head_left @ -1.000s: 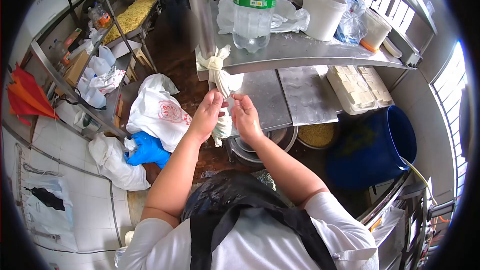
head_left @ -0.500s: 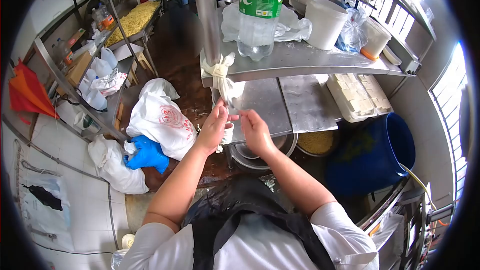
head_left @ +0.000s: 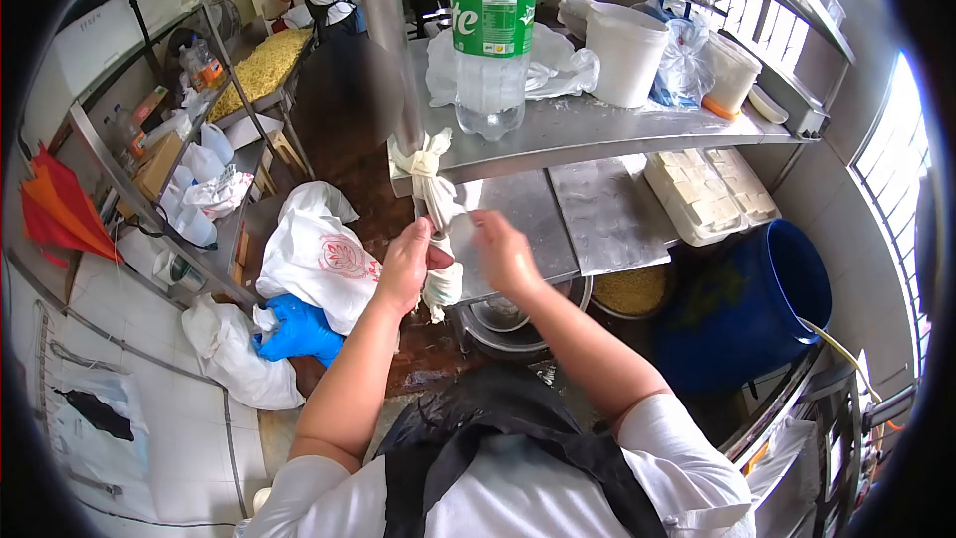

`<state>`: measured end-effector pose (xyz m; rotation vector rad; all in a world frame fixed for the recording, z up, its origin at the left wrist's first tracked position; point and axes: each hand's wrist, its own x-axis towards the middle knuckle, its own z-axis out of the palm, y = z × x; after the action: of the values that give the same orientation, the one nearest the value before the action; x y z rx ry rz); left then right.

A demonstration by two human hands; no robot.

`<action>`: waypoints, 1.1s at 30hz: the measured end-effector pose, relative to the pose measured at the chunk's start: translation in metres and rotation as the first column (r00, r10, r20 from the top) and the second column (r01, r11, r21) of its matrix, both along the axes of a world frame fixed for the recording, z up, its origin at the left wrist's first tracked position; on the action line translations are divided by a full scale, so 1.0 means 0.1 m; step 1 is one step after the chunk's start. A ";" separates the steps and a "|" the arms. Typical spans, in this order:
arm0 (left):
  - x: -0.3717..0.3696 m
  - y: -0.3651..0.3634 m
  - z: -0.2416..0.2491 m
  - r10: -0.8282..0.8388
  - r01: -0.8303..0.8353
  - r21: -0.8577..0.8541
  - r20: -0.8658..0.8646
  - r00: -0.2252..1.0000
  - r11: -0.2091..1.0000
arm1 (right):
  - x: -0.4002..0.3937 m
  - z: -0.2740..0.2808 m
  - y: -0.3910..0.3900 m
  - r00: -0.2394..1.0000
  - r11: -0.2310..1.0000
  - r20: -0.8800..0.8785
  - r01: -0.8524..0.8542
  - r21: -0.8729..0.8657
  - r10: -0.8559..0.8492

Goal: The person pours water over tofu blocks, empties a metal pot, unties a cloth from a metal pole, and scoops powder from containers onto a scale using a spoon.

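Steel shelf (head_left: pixel 597 125) over steel tabletop (head_left: pixel 607 209), wet brown floor. Bottle (head_left: pixel 490 35) (water inside), white bucket (head_left: pixel 625 55) on shelf; tofu tray (head_left: pixel 709 194) on tabletop. White cloth strip (head_left: pixel 430 179) knotted round post; left hand (head_left: pixel 403 267) clamped on strip, right hand (head_left: pixel 503 254) just beside, grip unclear.

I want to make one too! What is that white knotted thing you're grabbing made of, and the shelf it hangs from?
The knotted strip looks like soft white cloth or thin plastic; it bunches and droops. The shelf looks like brushed steel, grey and shiny. The left hand grips the strip.
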<state>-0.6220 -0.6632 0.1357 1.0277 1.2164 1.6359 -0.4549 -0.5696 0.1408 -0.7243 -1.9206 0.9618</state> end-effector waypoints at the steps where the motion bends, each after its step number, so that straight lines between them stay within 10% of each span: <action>1: 0.01 0.03 0.01 0.072 -0.072 -0.024 0.016 0.997 0.997 | -0.11 -0.11 -0.09 0.997 0.991 -0.050 -0.053 0.120 0.060; 6: 0.24 -0.02 0.01 0.164 -0.137 0.091 -0.462 0.872 0.986 | -0.22 -0.24 -0.43 0.985 0.986 -0.165 -0.016 0.166 0.044; 18: 0.22 -0.08 -0.06 -0.129 0.126 -0.050 -0.071 0.989 0.991 | 0.04 -0.18 -0.32 0.999 0.975 -0.013 -0.032 0.221 0.036; 22: 0.15 0.07 -0.14 0.014 0.011 0.082 -0.298 0.954 0.997 | -0.06 0.01 -0.37 0.998 0.993 0.015 -0.064 0.100 0.063; 33: -0.05 -0.14 0.09 -0.161 0.147 -0.075 -0.247 0.956 0.986 | -0.15 -0.10 -0.50 0.998 0.978 0.027 0.054 0.200 -0.061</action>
<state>-0.6273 -0.6773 0.1446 1.2917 1.3030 1.3741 -0.4701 -0.6200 0.1305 -0.6779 -1.9795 0.7138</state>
